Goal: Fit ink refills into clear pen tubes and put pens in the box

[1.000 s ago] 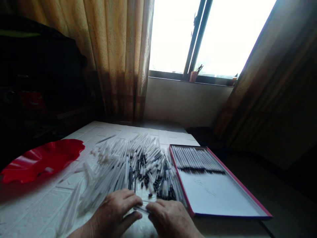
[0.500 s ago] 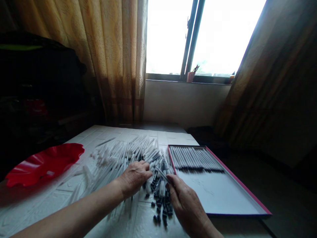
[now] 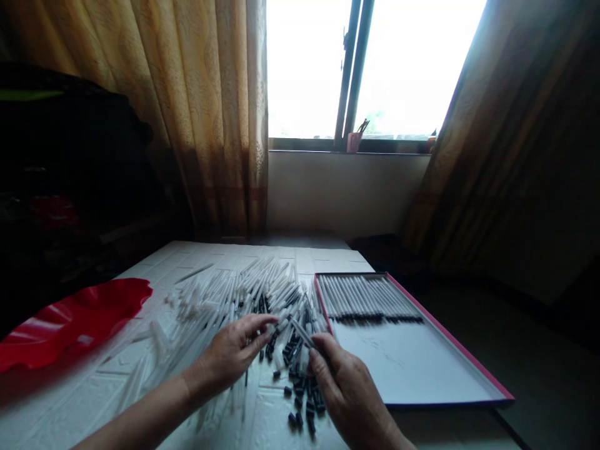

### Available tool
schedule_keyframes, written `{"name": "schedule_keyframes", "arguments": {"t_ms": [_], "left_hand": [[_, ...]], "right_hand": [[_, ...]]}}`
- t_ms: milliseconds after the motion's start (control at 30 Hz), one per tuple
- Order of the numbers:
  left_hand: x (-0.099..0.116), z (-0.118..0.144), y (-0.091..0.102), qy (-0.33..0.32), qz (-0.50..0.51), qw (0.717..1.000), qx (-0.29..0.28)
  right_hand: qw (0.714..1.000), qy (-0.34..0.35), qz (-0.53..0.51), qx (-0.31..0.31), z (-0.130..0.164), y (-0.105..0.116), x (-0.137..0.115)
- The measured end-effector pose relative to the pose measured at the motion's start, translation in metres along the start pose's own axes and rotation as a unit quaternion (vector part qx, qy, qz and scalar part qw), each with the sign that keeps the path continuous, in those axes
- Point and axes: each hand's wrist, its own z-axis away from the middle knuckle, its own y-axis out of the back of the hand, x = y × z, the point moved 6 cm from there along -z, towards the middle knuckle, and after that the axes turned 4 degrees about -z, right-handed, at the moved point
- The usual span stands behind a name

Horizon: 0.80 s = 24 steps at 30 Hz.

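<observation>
My right hand (image 3: 349,381) is closed around a slim, clear-barrelled pen (image 3: 302,331), whose free end points up and left toward my other hand. My left hand (image 3: 234,350) is just left of that end, thumb and forefinger apart, with nothing visible between them. Beneath and beyond both hands spreads a heap of loose clear pen barrels (image 3: 225,300). Several small black pen caps (image 3: 299,420) lie scattered in front of my right hand. At the right, a shallow box (image 3: 422,369) with pink edges holds a row of pens (image 3: 370,297), dark ends toward me.
A red wavy-rimmed tray (image 3: 79,319) sits at the left of the white table (image 3: 328,256). Behind are a curtain (image 3: 220,125), a window and a pink cup (image 3: 354,142) of sticks on the sill. A dark bulky bag (image 3: 60,144) stands at far left.
My left hand has drawn back slightly left from the heap, and its fingers have come apart. The right hand keeps hold of the pen. The whole view has shifted a little.
</observation>
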Motion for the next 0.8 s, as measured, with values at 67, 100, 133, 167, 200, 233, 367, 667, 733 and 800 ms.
{"name": "schedule_keyframes", "arguments": {"t_ms": [67, 100, 133, 167, 200, 233, 367, 667, 733, 800], "left_hand": [[-0.011, 0.015, -0.006, 0.057, 0.098, 0.994, 0.002], [-0.016, 0.021, -0.010, 0.083, 0.145, 0.986, 0.007], [-0.020, 0.027, -0.013, 0.106, 0.187, 0.976, 0.012], [-0.024, 0.032, -0.016, 0.129, 0.227, 0.965, 0.018], [-0.027, 0.035, -0.018, 0.151, 0.265, 0.952, 0.024], [-0.030, 0.038, -0.020, 0.172, 0.300, 0.938, 0.030], [-0.037, 0.044, -0.027, 0.243, 0.414, 0.876, 0.045], [-0.031, 0.047, -0.034, 0.273, 0.494, 0.825, 0.027], [-0.030, 0.047, -0.036, 0.266, 0.493, 0.828, 0.017], [-0.029, 0.048, -0.039, 0.259, 0.491, 0.832, -0.001]], "right_hand": [[0.999, 0.010, -0.022, -0.036, 0.003, -0.012, -0.003], [0.998, 0.018, -0.031, -0.055, 0.005, -0.019, -0.004], [0.996, 0.027, -0.037, -0.074, 0.007, -0.026, -0.005], [0.994, 0.034, -0.040, -0.091, 0.008, -0.033, -0.005], [0.993, 0.038, -0.040, -0.107, 0.010, -0.039, -0.004], [0.991, 0.038, -0.037, -0.119, 0.011, -0.044, -0.003], [0.990, 0.013, -0.019, -0.142, 0.014, -0.055, 0.007], [0.988, 0.006, -0.015, -0.151, 0.016, -0.059, 0.008], [0.988, 0.001, -0.018, -0.156, 0.015, -0.058, 0.006], [0.987, -0.001, -0.019, -0.161, 0.015, -0.056, 0.004]]}}
